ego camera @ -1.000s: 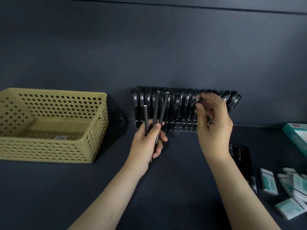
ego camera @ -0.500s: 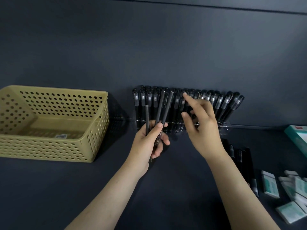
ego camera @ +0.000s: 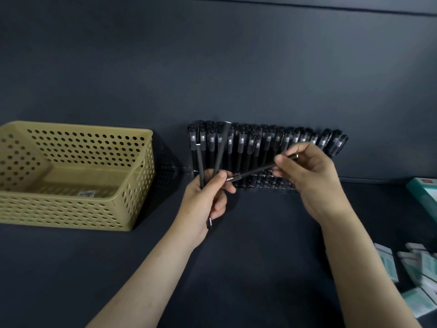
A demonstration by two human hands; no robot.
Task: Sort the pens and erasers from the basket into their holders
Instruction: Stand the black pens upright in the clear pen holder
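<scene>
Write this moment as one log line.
left grip: holds two pens | right grip: pinches third pen | holder: behind hands

Bare dark tabletop [ego camera: 248,268] runs across the lower centre of the frame, between the two forearms, and across the lower left below the perforated yellow basket [ego camera: 132,209]. The basket fills the middle left and is open on top. A narrow, shadowed gap of table lies between its right wall and the row of black pens [ego camera: 241,147] in its clear holder [ego camera: 267,184], which stands against the wall at centre. In front of that row, the left hand [ego camera: 205,200] with its upright pens [ego camera: 218,157], the right hand [ego camera: 309,178] and the slanted pen [ego camera: 255,170] between them bar the way. Erasers [ego camera: 385,261] crowd the lower right and a teal box [ego camera: 425,197] sits at the right edge, with bare table between them.
</scene>
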